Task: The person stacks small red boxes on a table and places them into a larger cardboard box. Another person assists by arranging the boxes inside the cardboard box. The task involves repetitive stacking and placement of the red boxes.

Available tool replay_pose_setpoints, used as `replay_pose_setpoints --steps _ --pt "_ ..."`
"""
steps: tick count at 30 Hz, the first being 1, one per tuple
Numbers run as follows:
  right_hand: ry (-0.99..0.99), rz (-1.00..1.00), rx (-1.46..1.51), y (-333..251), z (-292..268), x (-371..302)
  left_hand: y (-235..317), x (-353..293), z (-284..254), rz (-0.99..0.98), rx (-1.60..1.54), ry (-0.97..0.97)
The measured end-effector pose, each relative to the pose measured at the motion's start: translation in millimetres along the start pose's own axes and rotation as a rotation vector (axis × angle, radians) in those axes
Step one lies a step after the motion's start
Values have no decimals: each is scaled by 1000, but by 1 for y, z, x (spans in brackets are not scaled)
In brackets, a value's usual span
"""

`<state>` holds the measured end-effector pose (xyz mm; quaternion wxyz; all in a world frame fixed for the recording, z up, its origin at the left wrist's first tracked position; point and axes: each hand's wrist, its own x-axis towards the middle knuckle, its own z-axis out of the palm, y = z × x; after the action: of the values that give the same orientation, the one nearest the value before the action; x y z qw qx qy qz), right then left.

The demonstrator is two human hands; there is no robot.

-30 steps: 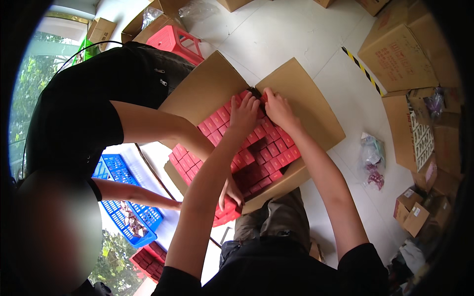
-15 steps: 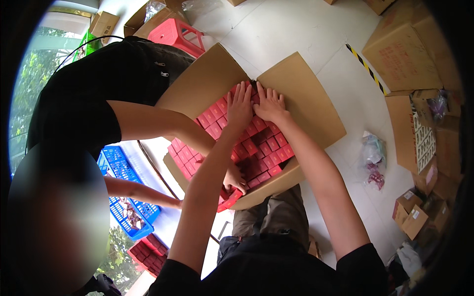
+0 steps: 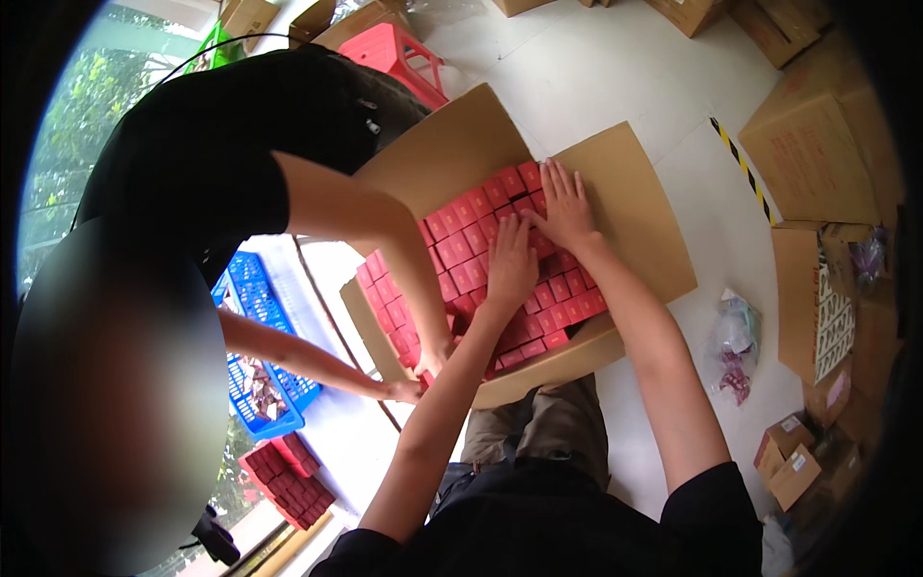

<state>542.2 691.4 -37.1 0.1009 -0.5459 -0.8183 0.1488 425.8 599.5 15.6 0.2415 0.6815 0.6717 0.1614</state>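
An open cardboard carton [image 3: 548, 372] in front of me is packed with rows of small red boxes [image 3: 463, 245]. My left hand [image 3: 512, 261] lies on the boxes near the middle, fingers stretched out. Beside it, at the far right inner edge, my right hand [image 3: 565, 207] rests with its fingers spread over the boxes and against the carton's wall. Neither hand holds anything that I can see. A co-worker's hand [image 3: 435, 356] reaches into the near left part of the carton. The co-worker's other hand [image 3: 404, 390] is at the carton's near left corner.
Blue plastic baskets [image 3: 281, 409] with small items and a stack of red boxes [image 3: 288, 481] stand at the left. A red stool [image 3: 389, 58] is beyond the co-worker. Several cardboard boxes [image 3: 808, 144] line the right, with a plastic bag [image 3: 735, 337] on the floor.
My left hand has drawn back from the far corner toward the middle of the boxes. My right hand stays near the far edge. The co-worker's hand has shifted left along the carton's near side.
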Motion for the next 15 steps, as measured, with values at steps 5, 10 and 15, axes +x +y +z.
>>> replay_pose_setpoints --steps 5,10,15 --pt "-99 13 17 -3 -20 -5 37 -79 -41 96 -379 -118" --pt "292 36 460 -64 -35 -96 29 -211 -78 -130 -492 -386" --pt "138 79 517 -100 -5 -143 19 -286 -106 -394 -533 -520"
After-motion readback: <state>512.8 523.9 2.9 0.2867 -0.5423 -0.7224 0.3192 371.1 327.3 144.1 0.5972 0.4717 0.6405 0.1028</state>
